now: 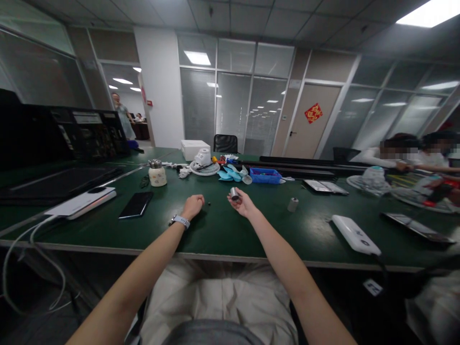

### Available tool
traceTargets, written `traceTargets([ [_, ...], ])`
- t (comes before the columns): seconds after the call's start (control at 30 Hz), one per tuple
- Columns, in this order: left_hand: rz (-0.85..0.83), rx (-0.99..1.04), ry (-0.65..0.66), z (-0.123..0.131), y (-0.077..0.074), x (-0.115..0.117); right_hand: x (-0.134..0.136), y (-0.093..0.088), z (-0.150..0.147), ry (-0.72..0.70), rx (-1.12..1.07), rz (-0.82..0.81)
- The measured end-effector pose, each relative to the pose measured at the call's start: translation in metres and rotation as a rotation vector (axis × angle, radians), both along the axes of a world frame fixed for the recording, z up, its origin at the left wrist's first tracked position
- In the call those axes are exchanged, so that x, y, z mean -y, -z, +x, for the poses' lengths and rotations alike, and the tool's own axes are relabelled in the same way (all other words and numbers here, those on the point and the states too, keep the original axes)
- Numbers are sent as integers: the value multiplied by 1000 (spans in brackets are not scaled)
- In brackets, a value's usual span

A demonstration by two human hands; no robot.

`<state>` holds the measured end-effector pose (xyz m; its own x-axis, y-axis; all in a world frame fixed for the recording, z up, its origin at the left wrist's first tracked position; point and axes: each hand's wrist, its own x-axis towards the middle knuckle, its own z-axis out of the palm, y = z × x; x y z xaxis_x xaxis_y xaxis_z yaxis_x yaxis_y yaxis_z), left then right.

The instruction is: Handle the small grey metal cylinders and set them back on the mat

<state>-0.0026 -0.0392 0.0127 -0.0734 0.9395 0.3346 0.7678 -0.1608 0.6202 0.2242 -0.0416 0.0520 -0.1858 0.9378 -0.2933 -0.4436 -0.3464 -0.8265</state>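
Note:
My right hand (243, 205) is closed around a small silver metal cylinder (235, 193), tilted with a darker end facing me. To its left, my left hand (194, 206) rests low over the table with its fingers curled in, and whatever it may hold is hidden. A tiny dark piece (209, 204) lies on the green tabletop (223, 235) between my hands, nearest the left one. Further right stands a similar silver cylinder (293, 205), upright and apart from my right hand.
Beyond my hands lie light-blue fan blades (232, 173), a white fan grille (204, 168) and a blue tray (265, 176). A cream bottle (157, 174) and black phone (135, 205) are left; a white power bank (355, 235) is right. People sit at far right.

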Motion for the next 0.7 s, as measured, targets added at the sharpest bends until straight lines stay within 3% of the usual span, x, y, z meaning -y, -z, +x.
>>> traceTargets([
  [0.17, -14, -7, 9, -1, 3, -3, 1, 2, 3, -78, -92, -1],
  [0.53, -12, -32, 2, -1, 3, -3, 5, 0, -1, -216, -15, 26],
  [0.7, -12, -43, 5, -1, 3, -3, 2, 5, -3, -210, 8, 18],
])
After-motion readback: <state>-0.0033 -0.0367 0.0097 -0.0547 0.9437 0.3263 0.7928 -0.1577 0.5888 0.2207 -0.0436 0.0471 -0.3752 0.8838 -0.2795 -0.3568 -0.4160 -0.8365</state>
